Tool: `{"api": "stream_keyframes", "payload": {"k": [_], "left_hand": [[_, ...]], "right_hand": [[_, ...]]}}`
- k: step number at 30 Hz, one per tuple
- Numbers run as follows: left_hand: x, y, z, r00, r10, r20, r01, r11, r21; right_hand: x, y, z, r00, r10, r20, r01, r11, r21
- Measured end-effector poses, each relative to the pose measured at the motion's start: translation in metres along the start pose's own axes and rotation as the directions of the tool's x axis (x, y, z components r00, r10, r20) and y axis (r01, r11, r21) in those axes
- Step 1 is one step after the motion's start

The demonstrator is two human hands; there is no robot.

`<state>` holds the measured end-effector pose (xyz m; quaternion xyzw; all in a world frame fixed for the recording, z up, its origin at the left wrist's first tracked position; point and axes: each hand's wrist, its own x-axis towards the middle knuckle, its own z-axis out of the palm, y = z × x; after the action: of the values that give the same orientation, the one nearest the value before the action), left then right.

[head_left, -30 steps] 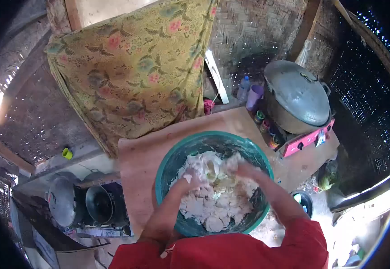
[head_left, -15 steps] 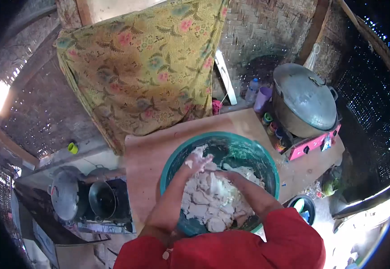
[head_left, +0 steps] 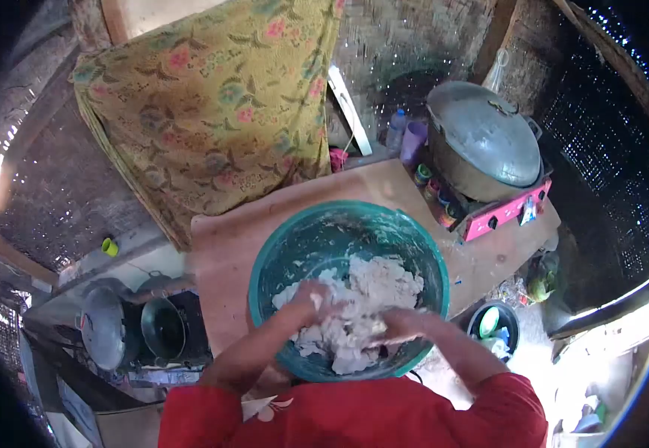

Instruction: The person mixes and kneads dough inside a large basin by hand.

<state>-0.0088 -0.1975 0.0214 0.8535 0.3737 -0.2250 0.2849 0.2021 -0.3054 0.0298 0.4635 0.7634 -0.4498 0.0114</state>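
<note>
A large green basin (head_left: 259, 280) stands on the wooden table, with pale, crumbly dough (head_left: 384, 282) inside it. My left hand (head_left: 315, 300) is at the left side of the dough, its fingers against the lumps and partly blurred. On the right, my right hand (head_left: 401, 325) touches the dough near the basin's front, and its fingertips are smeared and coated. Whether either hand grips a piece cannot be made out.
The wooden table (head_left: 224, 257) carries a pink stove (head_left: 500, 215) with a big lidded pot (head_left: 485, 138) at the back right. Beside it are a purple cup (head_left: 413, 142) and a bottle (head_left: 395, 128). Pans (head_left: 163, 327) sit at the left; a black bucket (head_left: 475, 322) is lower right.
Both hands have moved down toward the front of the basin. The dough has been shifted, with a heap now toward the back right and bare basin surface showing behind it.
</note>
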Motion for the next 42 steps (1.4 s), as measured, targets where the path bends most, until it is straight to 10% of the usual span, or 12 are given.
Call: {"api": "stream_keyframes", "payload": {"k": [2,5,6,8,12,14,22,29,35,39,41,42], "left_hand": [[-0.028,-0.003,0.055,0.851,0.238,-0.468,-0.231,0.97,0.075],[-0.049,0.013,0.08,0.799,0.159,-0.58,-0.057,0.98,0.19],[-0.05,0.013,0.079,0.8,0.153,-0.58,-0.051,0.981,0.189],[-0.055,0.014,0.081,0.785,0.105,-0.611,-0.091,0.994,0.053],[-0.041,0.003,0.09,0.758,0.099,-0.645,-0.102,0.994,0.033],[-0.044,0.004,0.08,0.755,0.091,-0.649,-0.124,0.992,-0.004],[-0.048,-0.008,0.085,0.722,0.01,-0.692,-0.147,0.979,-0.139],[-0.052,-0.024,0.092,0.764,-0.031,-0.645,-0.189,0.944,-0.269],[-0.048,-0.024,0.081,0.73,0.253,-0.635,-0.373,0.926,-0.061],[-0.056,-0.026,0.078,0.846,0.344,-0.408,-0.351,0.934,0.059],[-0.056,-0.021,0.069,0.883,0.351,-0.312,-0.384,0.922,-0.049],[-0.048,-0.023,0.073,0.858,0.374,-0.352,-0.398,0.917,0.006]], "right_hand": [[-0.001,-0.004,-0.03,0.999,-0.001,0.041,-0.006,0.988,0.154],[0.02,-0.037,-0.077,0.952,0.216,0.217,-0.19,0.972,-0.136],[0.037,-0.006,-0.067,0.993,-0.053,0.105,0.035,0.984,0.174],[0.09,0.029,-0.085,0.986,-0.106,-0.128,0.096,0.992,-0.076],[0.234,0.127,-0.06,0.946,0.309,-0.098,-0.295,0.946,0.136],[0.259,0.124,-0.014,0.997,-0.035,-0.075,0.059,0.934,0.353],[0.186,0.065,0.021,0.935,0.033,0.353,-0.167,0.92,0.355],[0.105,0.009,0.025,0.902,0.423,0.087,-0.422,0.906,-0.034],[0.042,0.061,0.07,0.989,-0.034,-0.145,0.02,0.995,-0.097],[-0.012,-0.011,-0.006,1.0,0.009,-0.007,-0.01,0.976,-0.217],[0.001,-0.031,-0.017,0.838,0.456,0.3,-0.278,0.829,-0.485],[-0.004,-0.001,0.005,0.99,0.132,-0.052,-0.14,0.858,-0.494]]}}
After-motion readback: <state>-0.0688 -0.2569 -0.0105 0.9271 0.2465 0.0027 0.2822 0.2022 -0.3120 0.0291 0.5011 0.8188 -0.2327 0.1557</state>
